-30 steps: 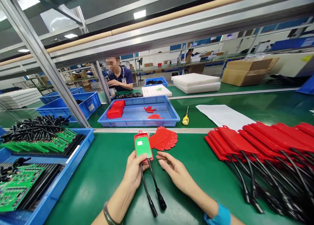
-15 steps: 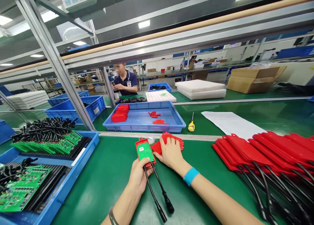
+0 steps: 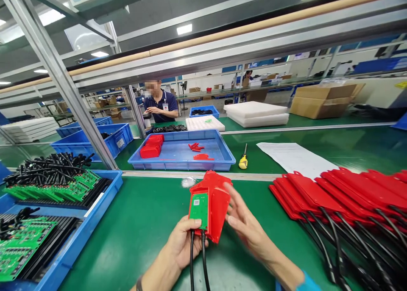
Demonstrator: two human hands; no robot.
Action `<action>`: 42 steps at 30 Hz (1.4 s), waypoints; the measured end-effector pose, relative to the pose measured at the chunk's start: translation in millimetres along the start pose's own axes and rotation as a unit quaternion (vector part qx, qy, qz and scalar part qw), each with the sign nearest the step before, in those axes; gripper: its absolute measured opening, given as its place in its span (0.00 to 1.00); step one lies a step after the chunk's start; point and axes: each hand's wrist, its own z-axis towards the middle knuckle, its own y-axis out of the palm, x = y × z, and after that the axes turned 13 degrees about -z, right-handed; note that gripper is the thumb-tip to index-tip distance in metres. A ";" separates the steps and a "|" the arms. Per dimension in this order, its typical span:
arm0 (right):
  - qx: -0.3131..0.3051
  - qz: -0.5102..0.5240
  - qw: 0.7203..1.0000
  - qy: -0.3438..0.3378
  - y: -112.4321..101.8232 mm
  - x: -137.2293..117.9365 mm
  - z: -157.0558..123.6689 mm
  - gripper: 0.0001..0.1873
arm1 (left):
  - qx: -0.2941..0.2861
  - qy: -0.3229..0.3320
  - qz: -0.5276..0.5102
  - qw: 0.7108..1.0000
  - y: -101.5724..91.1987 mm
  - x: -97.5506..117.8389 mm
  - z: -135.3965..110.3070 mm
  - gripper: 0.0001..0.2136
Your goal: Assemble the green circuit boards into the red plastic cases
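Note:
My left hand grips a red plastic case, thumb on top and fingers beneath. Inside the case sits a green circuit board with a small white label. Two black cables run from its lower end toward me. Against the case's right side, tilted, is a red cover; what supports it underneath is hidden. My right hand, slightly blurred, has its fingers apart at the cover's right edge; whether they touch it is unclear. More red covers lie just behind on the green bench.
Finished-looking red cases with cables are stacked at right. At left, a blue bin carries green boards with black cables. Beyond are a blue tray with red parts, a yellow screwdriver, paper and crumpled clear plastic. A co-worker is opposite.
My right hand has come away from the pile of red covers toward me and opened. One red cover now lies against the case in my left hand, which has shifted slightly right.

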 end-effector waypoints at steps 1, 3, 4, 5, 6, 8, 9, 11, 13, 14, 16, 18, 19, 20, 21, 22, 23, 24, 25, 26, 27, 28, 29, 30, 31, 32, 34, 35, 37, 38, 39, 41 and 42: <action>-0.030 0.036 0.998 0.033 0.7 0.9 -1.2 0.38 | -0.014 -0.006 0.003 1.000 0.1 -1.4 -0.3 0.12; -0.066 0.077 0.992 0.072 1.4 3.0 -2.3 0.35 | -0.041 -0.008 0.016 0.999 0.2 -3.0 -0.6 0.12; -0.061 0.093 0.990 0.083 1.2 3.9 -2.2 0.35 | -0.050 -0.006 0.025 0.998 0.3 -3.3 -0.7 0.12; -0.043 0.107 0.989 0.092 0.5 4.4 -1.6 0.35 | -0.056 -0.002 0.036 0.998 0.5 -3.2 -0.9 0.12; -0.018 0.120 0.987 0.102 -0.8 4.4 -0.6 0.32 | -0.057 0.003 0.050 0.997 0.8 -2.7 -1.2 0.12; 0.036 0.151 0.980 0.121 -5.5 2.4 2.0 0.21 | -0.056 0.017 0.085 0.995 1.9 -1.4 -2.2 0.12; 0.057 0.169 0.975 0.130 -8.5 0.6 3.4 0.16 | -0.052 0.025 0.105 0.993 2.8 -0.9 -2.9 0.12; 0.093 0.208 0.963 0.142 -14.7 -4.0 5.3 0.13 | -0.039 0.039 0.146 0.988 4.7 -1.1 -4.7 0.11; 0.115 0.222 0.956 0.156 -18.8 -7.8 5.7 0.14 | -0.025 0.036 0.184 0.982 6.3 -3.6 -6.3 0.10; 0.124 0.209 0.956 0.162 -19.4 -8.8 5.3 0.15 | -0.022 0.030 0.201 0.979 6.9 -5.7 -6.9 0.11; 0.134 0.151 0.964 0.174 -18.0 -8.6 3.7 0.15 | -0.029 0.021 0.227 0.973 7.5 -10.5 -7.3 0.13; 0.135 0.086 0.970 0.182 -14.5 -6.9 1.9 0.18 | -0.042 0.029 0.240 0.969 7.4 -14.2 -7.2 0.17; 0.138 0.063 0.972 0.180 -12.7 -6.1 1.2 0.20 | -0.051 0.037 0.241 0.968 7.3 -15.2 -7.1 0.19; 0.140 0.046 0.973 0.175 -11.1 -5.6 0.6 0.22 | -0.061 0.043 0.240 0.968 7.2 -15.6 -7.2 0.21; 0.142 0.033 0.975 0.169 -9.7 -5.6 0.3 0.24 | -0.074 0.050 0.236 0.968 7.2 -15.6 -7.4 0.24; 0.144 0.023 0.976 0.163 -8.4 -6.1 0.0 0.24 | -0.089 0.056 0.231 0.967 7.2 -15.3 -7.7 0.26; 0.143 0.015 0.977 0.159 -7.3 -6.9 -0.2 0.24 | -0.103 0.062 0.226 0.967 7.3 -15.0 -8.1 0.29; 0.139 0.011 0.978 0.157 -6.2 -8.0 -0.4 0.24 | -0.115 0.068 0.222 0.966 7.4 -14.8 -8.6 0.31; 0.133 0.009 0.979 0.157 -5.1 -9.1 -0.6 0.25 | -0.124 0.073 0.219 0.965 7.7 -14.9 -9.1 0.32; 0.127 0.007 0.979 0.159 -3.8 -10.2 -0.9 0.25 | -0.131 0.076 0.219 0.964 7.9 -15.2 -9.7 0.33; 0.122 0.005 0.979 0.161 -2.6 -11.2 -1.2 0.26 | -0.137 0.077 0.221 0.962 8.2 -15.8 -10.4 0.34; 0.117 0.000 0.980 0.163 -1.4 -12.0 -1.6 0.26 | -0.144 0.076 0.225 0.961 8.6 -16.4 -11.1 0.33; 0.113 -0.007 0.980 0.165 -0.3 -12.5 -2.0 0.27 | -0.151 0.075 0.228 0.959 9.0 -17.0 -12.0 0.33; 0.111 -0.015 0.980 0.164 0.5 -12.9 -2.5 0.27 | -0.159 0.073 0.231 0.957 9.5 -17.5 -12.9 0.33; 0.109 -0.023 0.980 0.163 1.1 -13.0 -2.9 0.27 | -0.167 0.072 0.235 0.955 10.2 -17.7 -13.9 0.33; 0.109 -0.030 0.980 0.161 1.3 -13.0 -3.3 0.26 | -0.173 0.071 0.239 0.953 11.1 -17.7 -15.0 0.33; 0.109 -0.037 0.981 0.159 1.1 -12.5 -3.9 0.26 | -0.184 0.071 0.248 0.949 13.6 -16.8 -17.4 0.33; 0.108 -0.039 0.981 0.160 0.7 -12.1 -4.2 0.25 | -0.190 0.072 0.252 0.946 15.1 -16.2 -18.6 0.33; 0.104 -0.044 0.980 0.162 -0.1 -11.2 -4.5 0.25 | -0.204 0.074 0.255 0.942 17.8 -15.1 -20.5 0.33; 0.102 -0.047 0.980 0.162 -0.3 -10.9 -4.6 0.25 | -0.209 0.076 0.255 0.941 18.6 -14.8 -21.1 0.33; 0.100 -0.050 0.981 0.161 -0.4 -10.7 -4.7 0.25 | -0.211 0.078 0.257 0.940 18.7 -14.8 -21.4 0.32; 0.098 -0.051 0.981 0.160 -0.1 -10.7 -4.7 0.24 | -0.199 0.076 0.270 0.939 17.0 -15.5 -21.0 0.30; 0.101 -0.050 0.981 0.160 0.2 -10.8 -4.6 0.24 | -0.188 0.074 0.281 0.938 15.3 -16.1 -20.5 0.28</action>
